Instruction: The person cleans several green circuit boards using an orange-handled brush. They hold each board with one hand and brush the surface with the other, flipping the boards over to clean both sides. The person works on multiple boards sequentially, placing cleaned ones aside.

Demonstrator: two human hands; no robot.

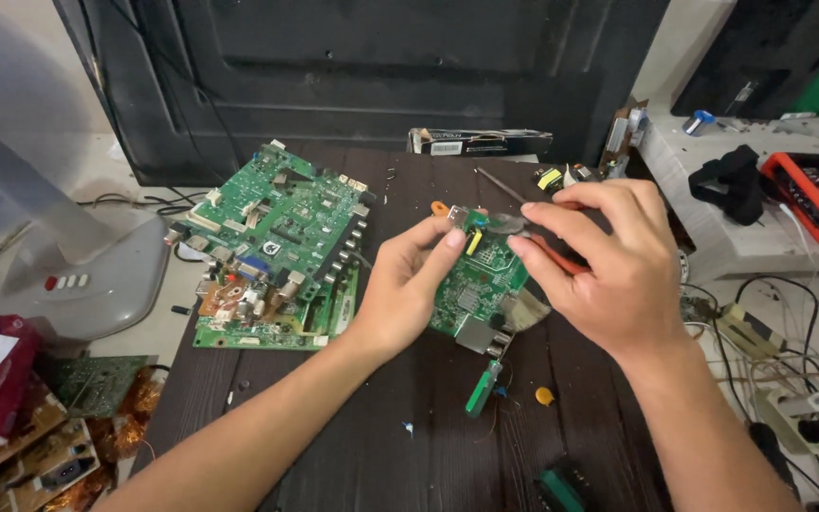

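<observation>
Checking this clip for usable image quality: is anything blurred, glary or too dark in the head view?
Head view: lighting is soft and even, without harsh shadows or glare. The small green circuit board and both hands, left hand and right hand, look sharp. The dark panel behind loses detail in shade. Edges bend slightly near the frame corners.

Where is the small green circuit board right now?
In the head view, the small green circuit board sits centre frame, held above the dark table between the left hand and right hand.
</observation>
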